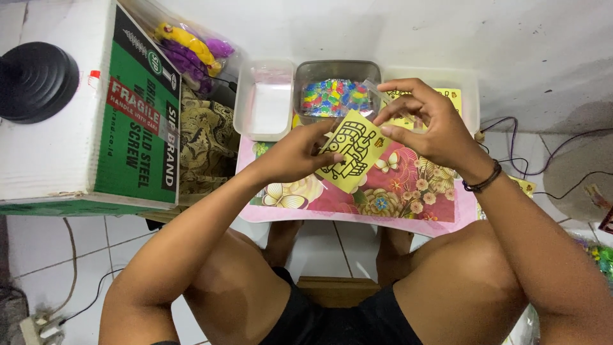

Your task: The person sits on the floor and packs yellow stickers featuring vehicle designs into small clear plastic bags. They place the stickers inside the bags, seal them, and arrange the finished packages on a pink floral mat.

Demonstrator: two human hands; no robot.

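At frame centre my left hand pinched the yellow sticker sheet by its left edge; my right hand pinched its top corner. It looked light, floppy, crease-prone; edges seemed safest.

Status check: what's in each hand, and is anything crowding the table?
Left hand pinching yellow printed card at its left edge. Right hand raised, fingertips on a clear plastic sleeve at the card's top. Three trays behind: white tray, bead tray, card tray.
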